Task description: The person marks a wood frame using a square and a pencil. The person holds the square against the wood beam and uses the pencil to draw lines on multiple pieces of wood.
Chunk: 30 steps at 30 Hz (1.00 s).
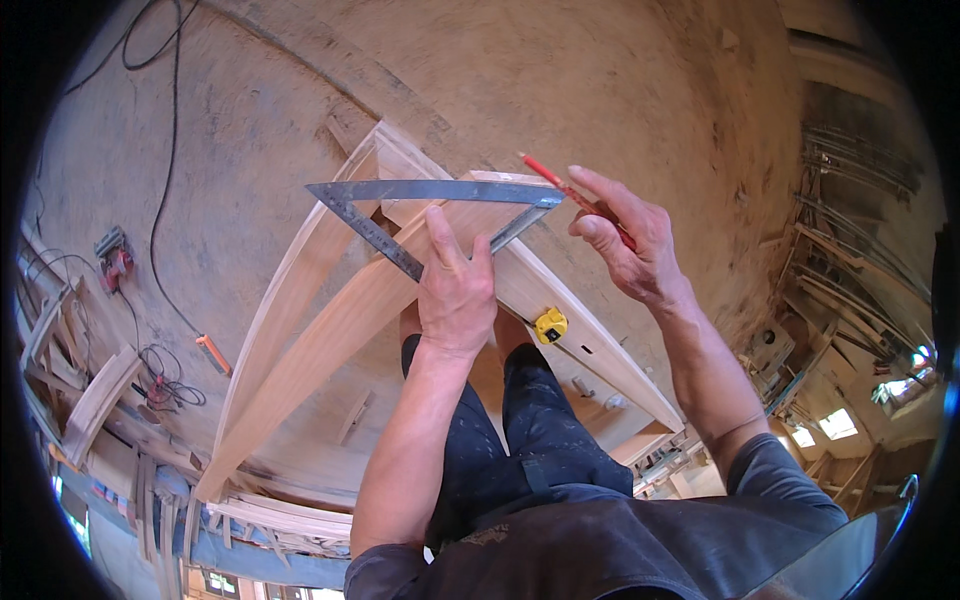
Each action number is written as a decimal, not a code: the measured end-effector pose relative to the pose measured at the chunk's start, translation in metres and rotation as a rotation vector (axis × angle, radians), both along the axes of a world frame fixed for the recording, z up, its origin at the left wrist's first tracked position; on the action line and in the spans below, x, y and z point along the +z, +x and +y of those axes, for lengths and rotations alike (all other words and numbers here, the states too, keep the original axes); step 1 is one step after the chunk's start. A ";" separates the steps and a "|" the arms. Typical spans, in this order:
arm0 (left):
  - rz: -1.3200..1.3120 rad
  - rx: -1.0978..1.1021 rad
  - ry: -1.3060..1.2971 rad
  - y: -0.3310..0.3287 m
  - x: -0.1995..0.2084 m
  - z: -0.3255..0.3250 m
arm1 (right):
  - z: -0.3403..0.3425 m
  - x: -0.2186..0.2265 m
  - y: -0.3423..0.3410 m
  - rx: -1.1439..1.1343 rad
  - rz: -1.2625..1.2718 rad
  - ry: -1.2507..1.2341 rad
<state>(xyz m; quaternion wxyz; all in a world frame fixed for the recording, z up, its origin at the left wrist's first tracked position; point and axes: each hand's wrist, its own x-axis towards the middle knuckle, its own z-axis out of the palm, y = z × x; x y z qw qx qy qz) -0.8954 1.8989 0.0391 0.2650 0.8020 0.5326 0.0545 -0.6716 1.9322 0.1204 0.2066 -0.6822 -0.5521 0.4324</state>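
Observation:
My left hand (455,285) presses a grey metal triangular square (420,192) flat against a long pale wooden board (340,330). The board belongs to a curved wooden frame (290,290) that leans out in front of me. My right hand (620,235) holds a red pencil (545,172), its tip just above the square's right corner. A yellow tape measure (550,325) rests on a straight board (590,345) below my right wrist.
A sawdust-covered floor (480,80) lies behind the frame. Black cables (165,150) run across it to a red power tool (115,258) at left. An orange tool (213,354) and wood offcuts (95,400) lie lower left. Timber and machines (830,330) crowd the right.

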 end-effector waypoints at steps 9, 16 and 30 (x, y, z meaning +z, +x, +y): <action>0.004 -0.016 -0.026 0.001 -0.002 0.000 | 0.046 -0.002 0.011 0.483 -0.030 0.008; 0.007 -0.007 -0.081 0.002 -0.001 0.001 | 0.047 -0.008 0.006 0.512 -0.007 0.027; 0.015 -0.014 -0.077 0.002 -0.002 0.002 | 0.047 -0.008 0.001 0.508 -0.021 0.076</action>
